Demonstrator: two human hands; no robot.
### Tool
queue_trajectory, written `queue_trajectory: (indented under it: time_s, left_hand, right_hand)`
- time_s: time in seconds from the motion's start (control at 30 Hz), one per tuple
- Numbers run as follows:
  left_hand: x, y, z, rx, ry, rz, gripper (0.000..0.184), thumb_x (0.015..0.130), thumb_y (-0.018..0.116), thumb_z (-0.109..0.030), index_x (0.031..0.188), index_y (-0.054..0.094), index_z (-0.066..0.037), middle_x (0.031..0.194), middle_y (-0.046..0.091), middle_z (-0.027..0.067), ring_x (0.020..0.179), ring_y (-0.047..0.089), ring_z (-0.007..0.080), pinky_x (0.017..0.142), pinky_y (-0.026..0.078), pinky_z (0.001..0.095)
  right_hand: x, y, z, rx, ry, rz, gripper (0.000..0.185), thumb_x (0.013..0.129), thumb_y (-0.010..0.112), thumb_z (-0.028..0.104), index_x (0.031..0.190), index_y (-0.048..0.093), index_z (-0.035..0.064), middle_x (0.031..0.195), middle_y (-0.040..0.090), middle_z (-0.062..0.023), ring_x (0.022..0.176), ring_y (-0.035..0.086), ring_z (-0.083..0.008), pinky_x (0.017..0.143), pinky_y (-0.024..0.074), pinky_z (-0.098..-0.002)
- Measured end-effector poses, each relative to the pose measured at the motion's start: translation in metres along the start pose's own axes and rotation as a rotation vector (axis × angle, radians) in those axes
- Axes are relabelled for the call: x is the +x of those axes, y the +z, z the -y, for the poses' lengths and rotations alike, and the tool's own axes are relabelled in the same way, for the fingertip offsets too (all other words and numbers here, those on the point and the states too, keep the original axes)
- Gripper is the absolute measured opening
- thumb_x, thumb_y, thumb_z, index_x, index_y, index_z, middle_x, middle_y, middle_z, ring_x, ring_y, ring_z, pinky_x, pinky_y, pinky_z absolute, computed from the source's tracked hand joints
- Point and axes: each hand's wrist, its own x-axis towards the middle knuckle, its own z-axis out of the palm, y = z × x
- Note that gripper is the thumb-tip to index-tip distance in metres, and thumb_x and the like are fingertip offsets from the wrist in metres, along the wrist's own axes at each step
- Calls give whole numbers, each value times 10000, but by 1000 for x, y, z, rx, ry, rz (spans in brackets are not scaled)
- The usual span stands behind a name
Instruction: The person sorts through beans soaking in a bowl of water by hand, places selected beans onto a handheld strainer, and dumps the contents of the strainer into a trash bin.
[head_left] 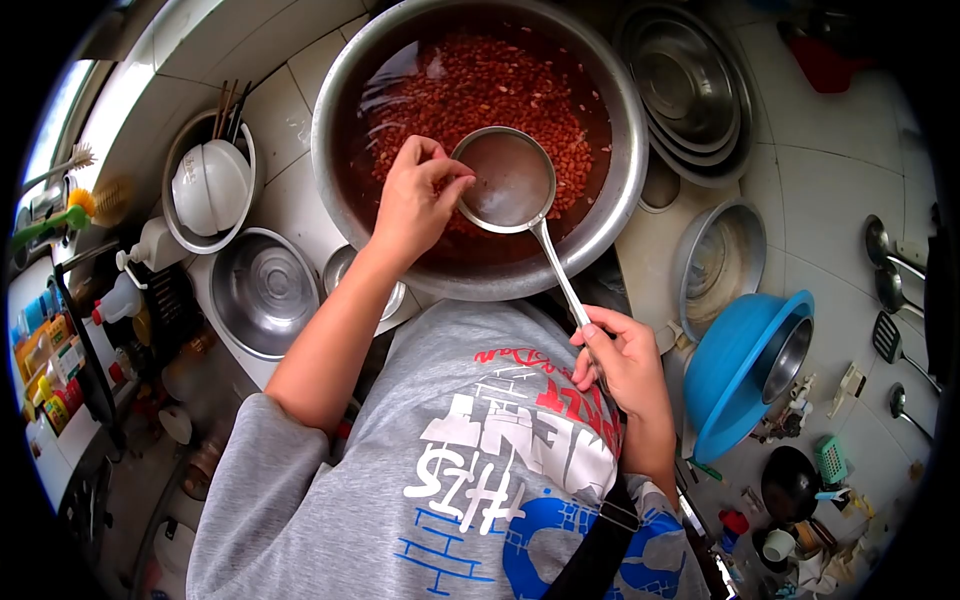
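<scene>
A large metal basin (330, 140) holds reddish water and many red peanuts or beans (500, 75); I cannot tell which kind. My right hand (622, 362) is closed around the handle of a long metal ladle (560, 265). The ladle's round bowl sits over the basin, with cloudy pinkish liquid in it. At the bowl's left rim is my left hand (425, 195), its thumb and fingers pinched together. Whatever may be between those fingertips is too small to make out.
Left of the basin stand a steel bowl (265, 320) and a pot holding white bowls (212, 185). Stacked metal basins (735, 150) lie to the right, above a metal pan (755, 225) and a blue basin (715, 400). Ladles and a slotted turner (887, 338) hang on the tiled wall.
</scene>
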Motion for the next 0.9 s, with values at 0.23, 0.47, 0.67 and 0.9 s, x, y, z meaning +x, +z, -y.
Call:
queue_trajectory:
  time_s: [0.23,0.47,0.67,0.9]
  left_hand:
    - [-5,7,3,221,157,49,226,818,723,-30,1028,791,-78,1011,541,126,966,577,307,835,517,412]
    - [-8,-4,0,472,331,150,353,846,633,-15,1165,766,-88,976,542,143,930,582,305,832,523,409]
    - [-7,-3,8,163,96,160,290,870,715,-58,1149,775,-108,1001,564,151,906,617,325,805,520,415]
    - [-3,11,14,242,23,134,195,862,736,-108,1045,803,-106,971,593,129,901,638,312,796,537,413]
  right_hand:
    - [-4,1,3,15,-6,9,337,1031,575,97,1305,581,-100,946,641,-118,619,667,-163,506,566,-269]
    - [-3,-1,2,17,-6,10,339,1034,573,107,1305,582,-97,941,637,-113,619,667,-166,506,568,-273]
    - [-2,0,3,12,-1,13,342,1034,575,113,1304,580,-97,941,636,-111,622,668,-166,507,571,-274]
    - [1,2,1,-28,7,20,343,1035,564,113,1304,579,-101,956,633,-108,629,668,-159,511,573,-272]
